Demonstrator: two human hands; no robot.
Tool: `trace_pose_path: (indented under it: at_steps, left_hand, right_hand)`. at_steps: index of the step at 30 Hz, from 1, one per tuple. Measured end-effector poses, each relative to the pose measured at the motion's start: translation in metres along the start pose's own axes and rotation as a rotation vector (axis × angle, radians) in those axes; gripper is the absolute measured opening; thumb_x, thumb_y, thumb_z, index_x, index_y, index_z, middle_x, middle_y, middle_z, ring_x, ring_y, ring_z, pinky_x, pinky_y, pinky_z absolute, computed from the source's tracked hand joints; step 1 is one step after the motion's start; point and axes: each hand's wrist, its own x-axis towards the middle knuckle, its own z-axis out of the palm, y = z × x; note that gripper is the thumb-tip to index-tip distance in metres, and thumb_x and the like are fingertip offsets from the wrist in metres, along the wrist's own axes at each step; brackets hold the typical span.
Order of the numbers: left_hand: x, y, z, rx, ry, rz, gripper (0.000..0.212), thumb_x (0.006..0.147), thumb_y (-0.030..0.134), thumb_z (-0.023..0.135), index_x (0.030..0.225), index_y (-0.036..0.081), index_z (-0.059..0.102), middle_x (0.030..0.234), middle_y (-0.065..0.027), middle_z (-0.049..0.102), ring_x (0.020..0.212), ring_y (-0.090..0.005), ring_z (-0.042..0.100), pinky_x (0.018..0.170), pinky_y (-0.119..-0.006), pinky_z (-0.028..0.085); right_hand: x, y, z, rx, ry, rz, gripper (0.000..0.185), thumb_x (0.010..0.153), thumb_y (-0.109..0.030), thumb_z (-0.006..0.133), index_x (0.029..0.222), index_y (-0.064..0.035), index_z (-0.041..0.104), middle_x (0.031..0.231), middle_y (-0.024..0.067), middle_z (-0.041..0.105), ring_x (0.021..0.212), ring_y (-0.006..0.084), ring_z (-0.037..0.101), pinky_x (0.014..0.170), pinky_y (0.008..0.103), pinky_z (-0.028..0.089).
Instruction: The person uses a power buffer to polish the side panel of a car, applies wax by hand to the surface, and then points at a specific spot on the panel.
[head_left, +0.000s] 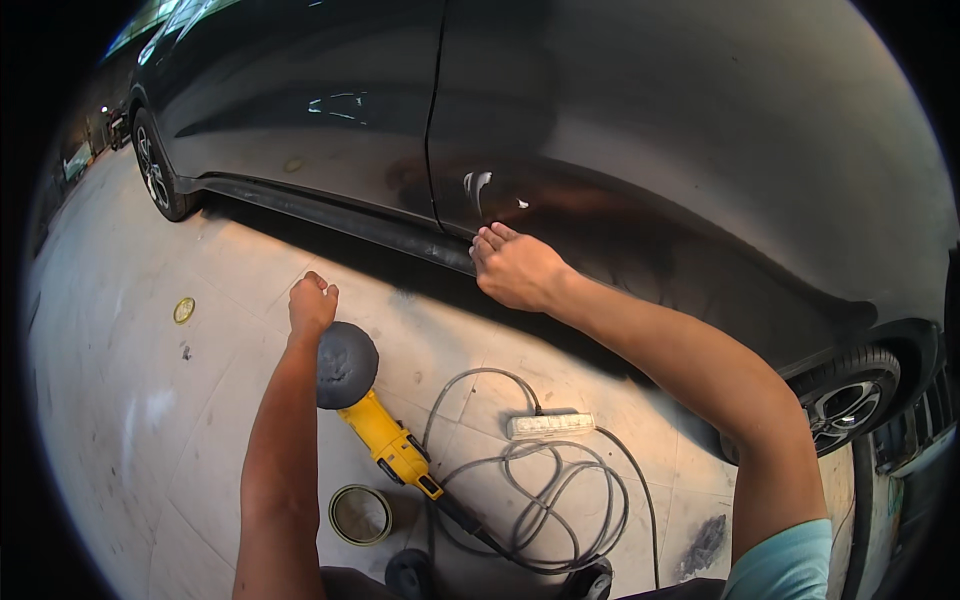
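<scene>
My right hand (517, 266) reaches across to the bottom of a dark car door (637, 217), with its fingertips against the panel near the sill. The fingers are bent and close together, and the palm side is hidden. Just above the fingers, white smears (478, 187) of paste or liquid mark the glossy paint. My left hand (313, 304) hangs over the floor with curled fingers and nothing visible in it. Below it lies a yellow polisher (386, 442) with a round dark grey foam pad (347, 365), partly behind my left forearm.
An open round tin (361, 515) stands by the polisher. Looped cable (555, 487) and a white power strip (551, 425) lie on the pale tiled floor (217, 420). A tin lid (184, 310) lies to the left. The black side sill (337, 221) runs between wheels (154, 169).
</scene>
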Motion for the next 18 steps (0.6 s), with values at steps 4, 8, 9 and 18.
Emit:
trace_pose_path:
  at_steps: [4, 8, 9, 18]
  left_hand:
    - [0.001, 0.001, 0.005, -0.006, -0.014, 0.027, 0.018, 0.074, 0.016, 0.065, 0.081, 0.001, 0.059, 0.078, -0.0157, 0.064, 0.079, -0.0324, 0.063, 0.073, -0.04, 0.049]
    - [0.004, 0.008, 0.006, 0.005, -0.022, 0.051, 0.019, 0.074, 0.016, 0.065, 0.081, 0.0, 0.059, 0.08, -0.0177, 0.064, 0.082, -0.0347, 0.062, 0.074, -0.042, 0.049]
    - [0.002, 0.011, 0.004, 0.019, -0.048, 0.039, 0.019, 0.075, 0.015, 0.065, 0.083, 0.0, 0.058, 0.083, -0.0194, 0.064, 0.085, -0.0367, 0.062, 0.076, -0.044, 0.049]
    - [-0.001, 0.016, 0.01, 0.021, -0.034, 0.087, 0.017, 0.074, 0.014, 0.065, 0.079, 0.0, 0.057, 0.075, -0.0186, 0.063, 0.076, -0.0356, 0.062, 0.071, -0.042, 0.049]
  right_hand:
    - [-0.044, 0.016, -0.007, -0.006, 0.389, 0.134, 0.043, 0.083, -0.014, 0.047, 0.117, 0.0106, 0.054, 0.123, 0.0249, 0.053, 0.119, 0.0307, 0.051, 0.106, 0.0396, 0.035]
    - [-0.109, 0.007, 0.004, -0.014, 0.072, 0.049, 0.044, 0.081, -0.013, 0.047, 0.118, 0.0108, 0.053, 0.124, 0.0225, 0.053, 0.12, 0.0286, 0.05, 0.109, 0.0413, 0.03]
    - [-0.122, 0.008, -0.007, -0.039, 0.141, 0.052, 0.044, 0.081, -0.014, 0.047, 0.118, 0.0102, 0.053, 0.124, 0.0216, 0.053, 0.12, 0.0287, 0.05, 0.109, 0.0418, 0.03]
    - [-0.223, 0.018, -0.022, 0.111, 0.203, 0.276, 0.048, 0.074, -0.008, 0.055, 0.12, 0.005, 0.055, 0.129, 0.0138, 0.051, 0.126, 0.0248, 0.044, 0.109, 0.0434, 0.029]
